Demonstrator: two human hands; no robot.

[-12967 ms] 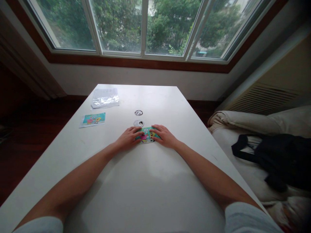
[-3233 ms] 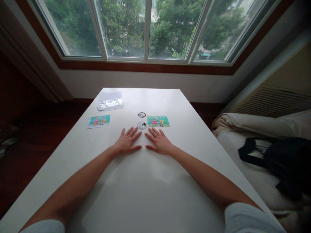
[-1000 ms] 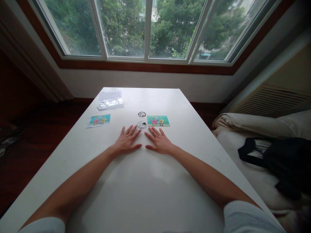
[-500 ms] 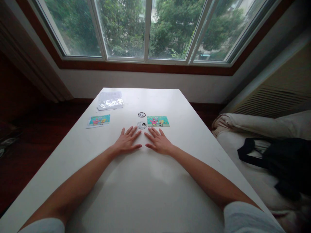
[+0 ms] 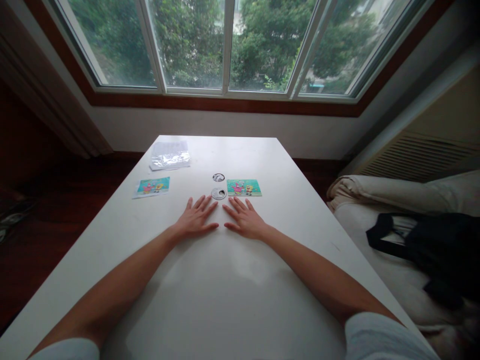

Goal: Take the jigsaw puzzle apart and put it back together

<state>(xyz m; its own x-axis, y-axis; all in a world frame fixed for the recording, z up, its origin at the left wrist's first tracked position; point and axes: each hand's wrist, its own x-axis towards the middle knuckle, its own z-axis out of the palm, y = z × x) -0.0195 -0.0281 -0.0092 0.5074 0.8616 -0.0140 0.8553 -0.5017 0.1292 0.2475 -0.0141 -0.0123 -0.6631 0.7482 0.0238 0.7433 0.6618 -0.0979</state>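
My left hand (image 5: 197, 216) lies flat on the white table (image 5: 225, 290), fingers spread and holding nothing. Beside it, my right hand (image 5: 243, 217) rests the same way, palm down, a small gap between the two thumbs. Just past the fingertips is a round, silvery disc (image 5: 218, 194) with a dark spot. A smaller round piece (image 5: 218, 177) with a dark rim sits behind that one. A teal cartoon picture card (image 5: 244, 187) lies right beyond my right fingers. To the left is a similar cartoon picture (image 5: 153, 186) on a pale sheet.
A clear plastic packet (image 5: 170, 155) lies at the table's far left corner. Beyond the table are a wall and a window (image 5: 225, 95). On the right, a cream sofa (image 5: 360, 225) holds a dark cloth item with a strap (image 5: 438, 250). A curtain (image 5: 56, 90) hangs on the left.
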